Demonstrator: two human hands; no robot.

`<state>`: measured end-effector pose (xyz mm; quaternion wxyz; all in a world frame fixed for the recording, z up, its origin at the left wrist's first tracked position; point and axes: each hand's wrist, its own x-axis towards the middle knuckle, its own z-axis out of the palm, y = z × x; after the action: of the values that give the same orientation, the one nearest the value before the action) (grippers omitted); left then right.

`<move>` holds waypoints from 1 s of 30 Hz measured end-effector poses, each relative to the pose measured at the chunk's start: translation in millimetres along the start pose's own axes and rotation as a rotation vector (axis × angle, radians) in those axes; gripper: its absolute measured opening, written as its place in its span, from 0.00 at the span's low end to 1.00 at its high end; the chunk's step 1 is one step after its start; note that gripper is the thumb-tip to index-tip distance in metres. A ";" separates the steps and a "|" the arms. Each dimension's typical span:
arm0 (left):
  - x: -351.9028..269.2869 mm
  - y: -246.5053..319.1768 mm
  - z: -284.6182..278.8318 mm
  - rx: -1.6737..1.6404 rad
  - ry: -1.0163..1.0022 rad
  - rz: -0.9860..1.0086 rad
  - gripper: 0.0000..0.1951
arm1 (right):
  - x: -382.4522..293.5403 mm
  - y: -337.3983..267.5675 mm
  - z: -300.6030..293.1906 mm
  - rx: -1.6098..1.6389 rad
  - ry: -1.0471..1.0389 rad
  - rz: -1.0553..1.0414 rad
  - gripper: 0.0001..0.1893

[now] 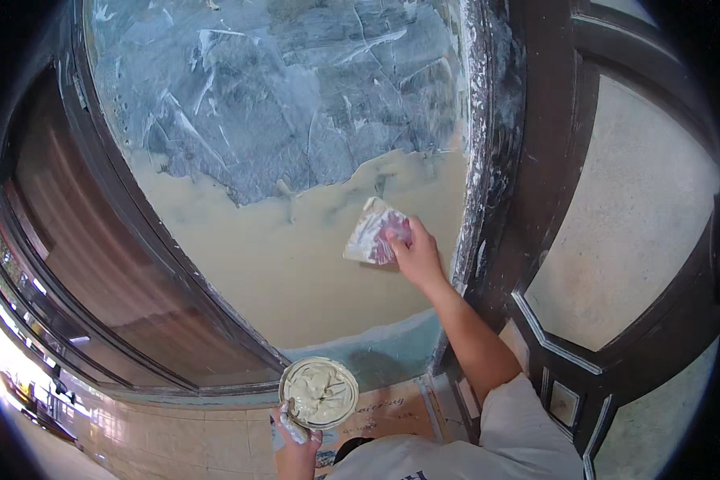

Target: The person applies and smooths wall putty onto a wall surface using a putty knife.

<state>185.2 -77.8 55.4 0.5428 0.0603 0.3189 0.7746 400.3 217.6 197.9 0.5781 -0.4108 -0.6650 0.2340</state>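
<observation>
My right hand grips a putty spreader by its reddish, putty-smeared side. The pale blade edge lies on or just off the wall; the picture does not settle which. Under it, a smooth beige layer of putty covers the lower wall panel. Above a ragged border, the wall shows a blue-grey scraped surface with whitish streaks. Low in the view, my left hand holds a round tub of cream putty, its fingers coated white. The tub's contents are stirred and uneven.
To the right runs a dark wooden frame with flaking edges and pale panels. At left are dark window frames with brownish panes. A teal strip borders the wall's foot. Printed cardboard lies on the tiled floor.
</observation>
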 end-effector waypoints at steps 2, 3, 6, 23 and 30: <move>5.3 -3.7 -7.9 -0.002 -0.022 -0.018 0.27 | 26.7 0.9 -9.2 -0.105 0.060 -0.040 0.17; 4.2 -2.4 -6.5 -0.010 -0.027 -0.021 0.28 | 31.5 1.5 -7.7 -0.199 0.099 -0.081 0.17; -1.9 1.3 -4.6 -0.030 -0.013 0.007 0.31 | 11.8 25.3 -7.5 -0.129 0.138 0.014 0.19; 6.0 0.8 1.6 -0.054 -0.005 -0.003 0.28 | 25.4 -27.0 -1.8 0.727 0.160 0.290 0.11; 14.0 9.4 -25.6 -0.091 -0.034 -0.040 0.29 | -95.5 64.7 50.6 0.702 0.300 0.642 0.13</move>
<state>160.8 -78.4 36.9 0.5657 0.0424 0.2754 0.7761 368.9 183.7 80.7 0.6697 -0.4046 -0.2954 0.5482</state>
